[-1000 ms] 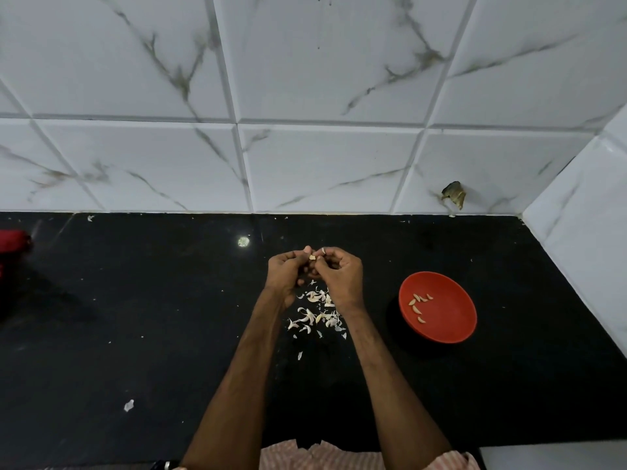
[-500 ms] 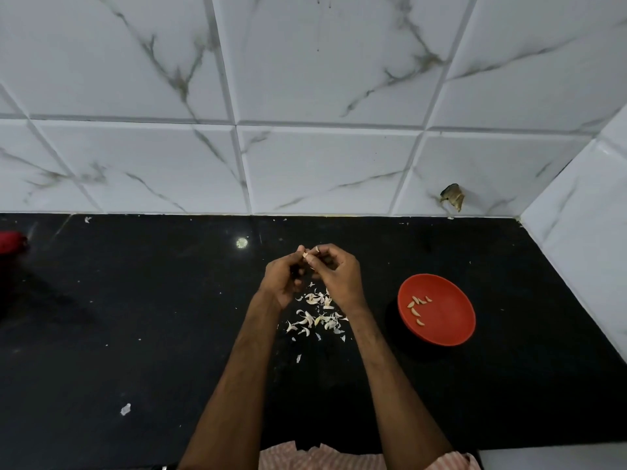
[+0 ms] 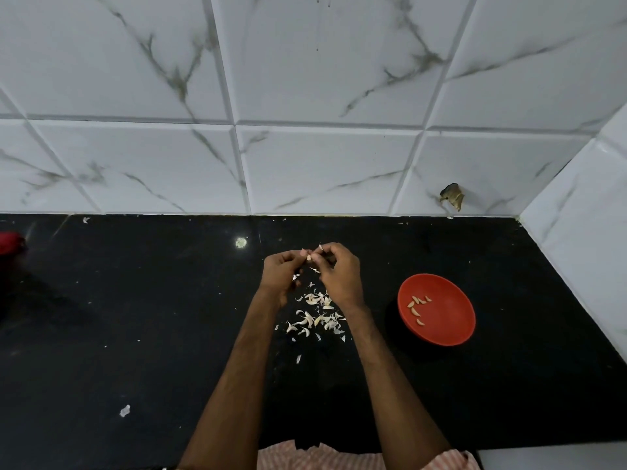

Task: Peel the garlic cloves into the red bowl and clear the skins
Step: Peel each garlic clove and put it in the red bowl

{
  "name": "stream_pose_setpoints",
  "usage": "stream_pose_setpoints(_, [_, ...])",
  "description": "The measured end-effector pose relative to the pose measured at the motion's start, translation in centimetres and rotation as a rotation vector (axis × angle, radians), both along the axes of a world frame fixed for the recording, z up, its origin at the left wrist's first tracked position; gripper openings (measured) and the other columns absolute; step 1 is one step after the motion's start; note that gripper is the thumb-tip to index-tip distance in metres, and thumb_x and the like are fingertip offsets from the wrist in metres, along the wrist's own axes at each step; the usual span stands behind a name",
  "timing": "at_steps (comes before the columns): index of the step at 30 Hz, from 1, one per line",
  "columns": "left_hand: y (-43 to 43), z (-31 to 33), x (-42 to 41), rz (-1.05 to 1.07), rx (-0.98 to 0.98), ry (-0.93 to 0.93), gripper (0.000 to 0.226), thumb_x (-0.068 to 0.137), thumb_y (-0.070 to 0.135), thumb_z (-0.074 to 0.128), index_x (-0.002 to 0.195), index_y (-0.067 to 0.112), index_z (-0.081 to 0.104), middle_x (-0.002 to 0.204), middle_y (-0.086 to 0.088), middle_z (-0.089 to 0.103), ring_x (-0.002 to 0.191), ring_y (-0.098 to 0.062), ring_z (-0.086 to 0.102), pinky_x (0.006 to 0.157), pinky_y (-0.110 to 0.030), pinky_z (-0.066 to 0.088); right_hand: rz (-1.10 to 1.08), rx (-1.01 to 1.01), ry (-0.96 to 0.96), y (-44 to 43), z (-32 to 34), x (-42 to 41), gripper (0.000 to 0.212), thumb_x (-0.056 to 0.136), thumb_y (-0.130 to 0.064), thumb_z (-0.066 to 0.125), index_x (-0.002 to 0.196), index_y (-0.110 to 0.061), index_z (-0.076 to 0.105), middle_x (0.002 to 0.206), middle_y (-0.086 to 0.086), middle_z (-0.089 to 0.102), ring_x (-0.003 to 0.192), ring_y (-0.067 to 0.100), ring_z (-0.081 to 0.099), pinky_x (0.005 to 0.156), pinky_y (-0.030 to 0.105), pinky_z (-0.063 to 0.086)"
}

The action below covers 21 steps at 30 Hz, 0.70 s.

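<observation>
My left hand (image 3: 280,278) and my right hand (image 3: 339,274) meet above the middle of the black counter, both pinching one small garlic clove (image 3: 309,258) between the fingertips. A bit of skin sticks up from my right fingers. Below the hands lies a scatter of white garlic skins (image 3: 317,315). The red bowl (image 3: 451,329) sits on the counter to the right of my right hand, and several peeled cloves (image 3: 416,308) lie inside it.
The black counter (image 3: 135,334) ends at a white marble-tiled wall (image 3: 305,130) behind and another on the right. A stray skin piece (image 3: 125,411) lies at the front left. A red object (image 3: 10,242) shows at the left edge.
Both hands stay together on the clove with small finger movements. More skin flakes have dropped onto the pile.
</observation>
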<state>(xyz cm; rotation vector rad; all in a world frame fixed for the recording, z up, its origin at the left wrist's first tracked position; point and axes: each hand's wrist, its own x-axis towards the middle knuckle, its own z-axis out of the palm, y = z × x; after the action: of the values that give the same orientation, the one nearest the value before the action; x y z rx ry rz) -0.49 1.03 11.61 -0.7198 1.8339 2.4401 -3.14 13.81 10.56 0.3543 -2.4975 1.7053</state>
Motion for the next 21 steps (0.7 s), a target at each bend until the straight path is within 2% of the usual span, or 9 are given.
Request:
stream_pose_setpoints(4, [-0.1,0.1,0.0,-0.047,-0.174,0.06,0.012,0.098,0.008,0.061,0.098,0.001,0.071,0.067,-0.001,0.063,0.041,0.001,0.043,0.037,-0.016,0.029,-0.025,0.147,0.1,0.0,0.3,0.4,0.005,0.094,-0.012,0.069,0.096,-0.013,0.065,0.095,-0.009,0.063,0.086,0.008,0.064,0.072,0.028,0.055])
stream_pose_setpoints(7, [-0.3,0.1,0.0,-0.082,-0.228,0.072,0.013,0.098,0.007,0.061,0.102,-0.002,0.07,0.072,-0.003,0.064,0.039,0.002,0.045,0.036,-0.015,0.031,-0.117,0.17,0.103,0.1,0.3,0.3,0.003,0.095,-0.01,0.066,0.097,-0.013,0.066,0.095,-0.008,0.063,0.086,0.007,0.062,0.072,0.021,0.049])
stream_pose_setpoints(9, [-0.4,-0.2,0.0,-0.024,-0.221,0.086,0.01,0.098,0.01,0.063,0.098,0.005,0.072,0.073,0.002,0.065,0.046,0.003,0.049,0.039,-0.017,0.034,-0.121,0.129,0.057,0.4,0.0,-0.1,0.01,0.096,-0.005,0.063,0.101,-0.009,0.07,0.095,-0.003,0.067,0.084,0.009,0.064,0.074,0.027,0.056])
stream_pose_setpoints(11, [-0.5,-0.4,-0.1,0.039,-0.264,0.122,0.009,0.097,0.01,0.064,0.097,0.008,0.073,0.07,0.007,0.064,0.052,0.004,0.052,0.045,-0.017,0.039,-0.043,0.076,-0.079,0.6,-0.1,-0.2,0.019,0.099,-0.002,0.057,0.108,-0.007,0.073,0.091,0.0,0.07,0.079,0.012,0.068,0.073,0.033,0.061])
stream_pose_setpoints(14, [-0.3,-0.5,-0.2,0.113,-0.297,0.177,0.009,0.095,0.008,0.065,0.099,0.004,0.073,0.076,0.003,0.069,0.061,0.003,0.06,0.055,-0.015,0.046,0.099,-0.049,-0.272,0.3,0.5,0.4,0.016,0.1,-0.004,0.059,0.106,-0.009,0.073,0.084,0.003,0.072,0.074,0.015,0.071,0.068,0.031,0.063])
stream_pose_setpoints(17, [0.0,-0.4,-0.2,0.121,-0.327,0.212,0.008,0.095,0.011,0.068,0.098,0.006,0.073,0.077,-0.002,0.071,0.067,-0.009,0.066,0.059,-0.024,0.054,0.098,-0.199,-0.322,-0.3,0.9,1.0,0.01,0.097,-0.006,0.065,0.1,-0.01,0.074,0.085,0.005,0.075,0.074,0.014,0.073,0.069,0.033,0.063])
stream_pose_setpoints(21, [0.1,-0.4,-0.1,0.06,-0.428,0.275,0.005,0.093,0.011,0.07,0.095,0.013,0.074,0.085,-0.005,0.075,0.078,-0.019,0.072,0.072,-0.037,0.061,0.036,-0.271,-0.322,-0.2,1.3,1.1,0.009,0.095,-0.004,0.066,0.092,-0.007,0.074,0.08,0.007,0.074,0.07,0.014,0.073,0.066,0.033,0.063])
